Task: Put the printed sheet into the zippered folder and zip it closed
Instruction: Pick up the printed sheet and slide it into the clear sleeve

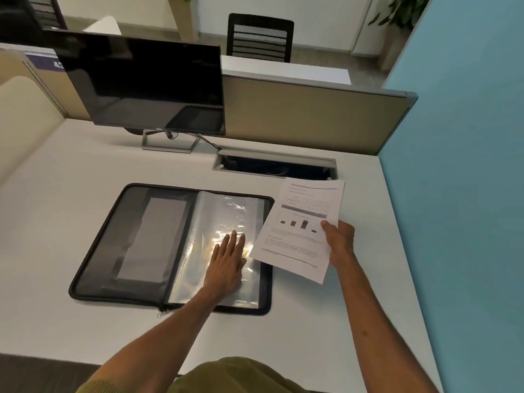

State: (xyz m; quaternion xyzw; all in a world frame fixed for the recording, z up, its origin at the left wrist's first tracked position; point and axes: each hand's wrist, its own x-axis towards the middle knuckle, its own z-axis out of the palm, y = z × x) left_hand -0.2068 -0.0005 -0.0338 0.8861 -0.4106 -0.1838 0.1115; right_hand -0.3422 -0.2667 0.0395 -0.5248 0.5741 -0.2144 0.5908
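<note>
A black zippered folder (113,251) lies open flat on the white desk, its zipper pull (162,310) at the near edge. Clear plastic sleeves (224,214) cover its right half. My left hand (228,259) presses flat on those sleeves, fingers straight. My right hand (338,239) holds the printed sheet (300,231) by its right edge, thumb on top. The sheet, with text and a small bar chart, hovers tilted over the folder's right edge.
A dark monitor (147,83) on a stand sits at the back left. An open cable tray (275,165) is sunk into the desk behind the folder. A beige partition (312,117) bounds the back, a blue wall (459,165) the right.
</note>
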